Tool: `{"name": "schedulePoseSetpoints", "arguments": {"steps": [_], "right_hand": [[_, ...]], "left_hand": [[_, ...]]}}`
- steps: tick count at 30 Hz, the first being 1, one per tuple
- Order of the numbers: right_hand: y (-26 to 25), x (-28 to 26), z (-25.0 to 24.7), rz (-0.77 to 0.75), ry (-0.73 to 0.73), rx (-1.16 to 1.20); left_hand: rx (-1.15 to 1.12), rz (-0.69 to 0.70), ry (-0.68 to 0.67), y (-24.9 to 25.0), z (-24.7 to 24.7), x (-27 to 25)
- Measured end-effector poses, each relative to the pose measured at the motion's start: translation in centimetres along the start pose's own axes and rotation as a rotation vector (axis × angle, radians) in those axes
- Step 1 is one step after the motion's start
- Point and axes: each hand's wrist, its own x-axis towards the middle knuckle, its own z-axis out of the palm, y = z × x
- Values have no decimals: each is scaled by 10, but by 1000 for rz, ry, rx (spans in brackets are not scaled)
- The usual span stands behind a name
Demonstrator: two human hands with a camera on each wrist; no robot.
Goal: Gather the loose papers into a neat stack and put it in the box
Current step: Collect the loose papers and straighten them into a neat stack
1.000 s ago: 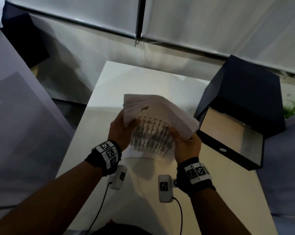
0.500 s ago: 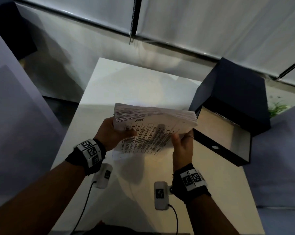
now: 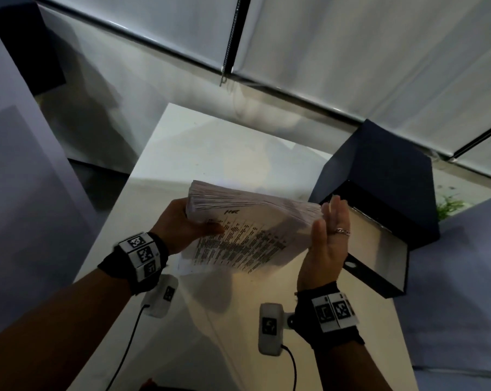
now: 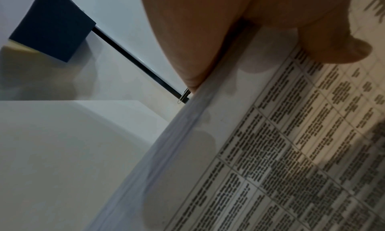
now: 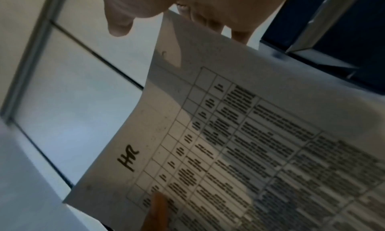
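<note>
A thick stack of printed papers [image 3: 247, 230] stands tilted on its lower edge on the white table [image 3: 210, 153], top sheet marked "HR". My left hand [image 3: 182, 224] grips its left side, thumb on the printed face [image 4: 325, 42]. My right hand [image 3: 326, 238] is flat with straight fingers against the stack's right edge. In the right wrist view the fingers [image 5: 239, 32] rise behind the sheet's [image 5: 250, 135] far edge. The dark blue box [image 3: 379, 221] lies just right of the stack, its opening showing a pale inside.
The box's raised lid [image 3: 379, 159] stands behind the opening. Window blinds [image 3: 351, 52] hang beyond the table's far edge. A grey partition [image 3: 26, 179] runs along the left. A green plant [image 3: 450, 206] shows at the right.
My right hand has let go of the stack's corner and flattened against its right edge. The stack stands squarer, its sheets more even than a second ago.
</note>
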Motion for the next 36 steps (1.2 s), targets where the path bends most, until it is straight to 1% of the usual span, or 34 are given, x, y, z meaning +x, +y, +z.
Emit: {"name": "schedulePoseSetpoints", "arguments": {"steps": [2, 6, 10, 13, 16, 18, 21, 25, 28, 30, 32, 34, 36], "right_hand": [[1, 3, 0, 13, -37, -4], [1, 5, 2, 50, 25, 2], [5, 6, 0, 115, 21, 3], [11, 7, -3, 127, -51, -45], [17, 11, 0, 145, -22, -70], [19, 14, 5, 201, -40, -71], [27, 25, 4, 273, -39, -114], [26, 30, 8, 322, -44, -232], [14, 24, 11, 258, 10, -227], [6, 17, 9, 177, 49, -216], [3, 7, 4, 108, 32, -272], [11, 0, 1, 112, -10, -309], [20, -3, 1, 139, -44, -338]], "left_hand": [[-19, 10, 9, 0, 1, 1], [-19, 25, 11, 2, 2, 4], [-24, 50, -2, 5, -1, 5], [-2, 59, 13, 5, -4, 7], [14, 50, 20, 6, -5, 7], [31, 53, 20, 7, -5, 7], [43, 72, 78, 7, -2, 6], [19, 57, 252, 10, 9, 11], [-35, 81, 331, 22, 20, 16], [-42, 114, 313, 31, 19, 16], [-28, 136, 275, 31, 16, 14], [-44, 130, 261, 22, 12, 11], [-29, 84, 233, 11, 8, 6]]}}
